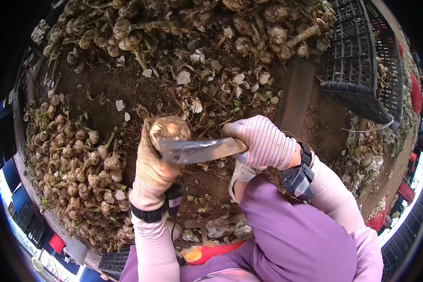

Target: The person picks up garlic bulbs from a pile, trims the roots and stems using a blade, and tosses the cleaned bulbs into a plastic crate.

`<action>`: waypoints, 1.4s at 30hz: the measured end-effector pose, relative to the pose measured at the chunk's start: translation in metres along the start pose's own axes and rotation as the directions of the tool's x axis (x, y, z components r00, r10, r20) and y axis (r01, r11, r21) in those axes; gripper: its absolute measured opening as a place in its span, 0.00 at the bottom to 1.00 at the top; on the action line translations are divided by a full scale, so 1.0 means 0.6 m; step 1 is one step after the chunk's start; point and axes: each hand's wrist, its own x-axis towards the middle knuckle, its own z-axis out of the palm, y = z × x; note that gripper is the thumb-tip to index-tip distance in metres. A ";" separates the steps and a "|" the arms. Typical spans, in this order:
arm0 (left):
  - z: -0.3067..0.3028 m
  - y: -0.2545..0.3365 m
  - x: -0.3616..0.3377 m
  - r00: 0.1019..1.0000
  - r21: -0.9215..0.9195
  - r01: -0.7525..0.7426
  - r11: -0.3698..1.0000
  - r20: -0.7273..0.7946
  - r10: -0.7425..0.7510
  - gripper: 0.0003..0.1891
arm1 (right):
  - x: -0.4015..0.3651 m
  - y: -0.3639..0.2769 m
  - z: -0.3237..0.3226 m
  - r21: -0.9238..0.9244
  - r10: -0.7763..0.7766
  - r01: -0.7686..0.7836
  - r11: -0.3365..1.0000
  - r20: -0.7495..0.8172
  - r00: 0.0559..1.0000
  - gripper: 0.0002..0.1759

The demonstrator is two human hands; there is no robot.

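Dirt floor [98, 89]: ran under everything, messy as heck.
Far heap [277, 35]: dirty bulbs, plenty with long stalks on, so I'd guess lots left to do there.
Left heap [75, 164]: loads of bulbs with shorter stems, mostly. Looked like the handled ones to me, though some green bits stuck out, so can't swear to it.
Crates [347, 51]: at least 2 black mesh ones at upper right, no label I could read.
Beam [296, 94]: lay on the dirt near the crates.
Right hand [260, 141]: striped glove, fingers wrapped tight round the knife handle.
Left hand [152, 174]: gloved too, closed around 1 bulb.
Knife [197, 150]: wide blade, held across just in front of the bulb; no maker's mark readable.
Bulb [171, 127]: up in the left hand, muddy with a paler face showing. Probably partway done, imo.
Wrist units [298, 181]: 1 per wrist; the right had a small pale mark, too tiny to read.
Scraps [183, 77]: white peel and green bits everywhere, so I'd say a fair bit was already done.
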 end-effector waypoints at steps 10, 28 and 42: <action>0.087 0.023 -0.033 0.895 0.396 -0.262 0.880 -0.241 0.375 0.22 | -0.006 -0.017 0.006 -0.033 -0.131 0.135 0.990 0.104 0.986 0.17; 0.084 0.089 -0.041 0.988 -0.973 0.128 0.193 0.109 -0.108 0.12 | -0.024 0.004 0.026 0.014 -0.193 0.193 0.981 0.057 0.980 0.21; 0.069 0.025 -0.070 0.998 -0.939 -0.054 0.340 -0.036 0.059 0.33 | -0.041 0.045 0.003 0.255 0.041 -0.017 0.967 -0.091 0.995 0.12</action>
